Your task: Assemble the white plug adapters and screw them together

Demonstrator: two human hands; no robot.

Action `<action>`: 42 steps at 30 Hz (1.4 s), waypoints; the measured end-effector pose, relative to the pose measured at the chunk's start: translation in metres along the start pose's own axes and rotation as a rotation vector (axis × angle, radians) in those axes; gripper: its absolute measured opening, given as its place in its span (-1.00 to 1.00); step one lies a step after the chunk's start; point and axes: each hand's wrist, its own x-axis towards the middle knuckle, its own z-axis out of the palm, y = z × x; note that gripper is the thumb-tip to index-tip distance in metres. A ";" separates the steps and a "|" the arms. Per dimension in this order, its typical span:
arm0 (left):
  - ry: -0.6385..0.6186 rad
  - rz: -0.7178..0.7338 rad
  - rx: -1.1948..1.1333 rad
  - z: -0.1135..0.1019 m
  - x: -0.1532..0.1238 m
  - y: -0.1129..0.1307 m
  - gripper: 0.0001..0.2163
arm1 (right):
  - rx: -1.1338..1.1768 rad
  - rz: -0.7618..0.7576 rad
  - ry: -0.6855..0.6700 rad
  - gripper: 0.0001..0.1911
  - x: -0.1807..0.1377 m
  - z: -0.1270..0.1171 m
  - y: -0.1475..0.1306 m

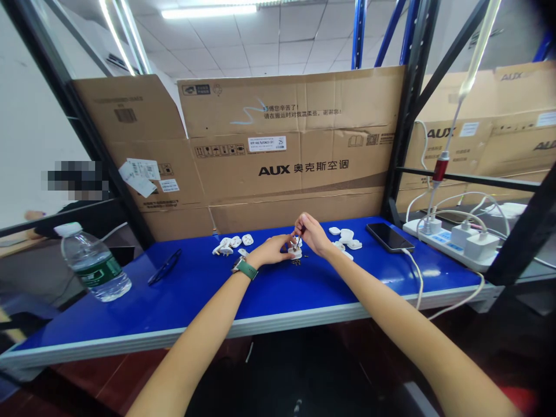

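Observation:
My left hand (274, 250), with a green watch on its wrist, grips a small white plug part (295, 252) on the blue table (195, 289). My right hand (311, 233) is closed round a thin tool whose tip points down into that part. Tiny dark screws (297, 262) lie just in front of the part. More white plug pieces (231, 244) lie to the left, and others (347, 237) to the right of my hands.
A water bottle (94, 263) stands at the table's left, with a dark pen-like item (165, 267) beside it. A phone (389, 237) on a cable and a power strip (452, 241) with chargers lie right. Cardboard boxes (278, 150) wall the back. Another person sits far left.

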 end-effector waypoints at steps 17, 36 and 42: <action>-0.012 0.003 -0.007 -0.001 0.000 0.000 -0.64 | 0.006 -0.041 0.033 -0.68 0.003 -0.004 0.002; -0.018 0.030 0.009 0.000 0.001 0.000 -0.69 | -0.390 -0.064 -0.003 -0.74 0.006 -0.017 0.009; -0.025 0.026 0.020 -0.002 0.001 0.002 -0.73 | -0.773 -0.270 -0.005 -0.78 0.004 -0.016 0.001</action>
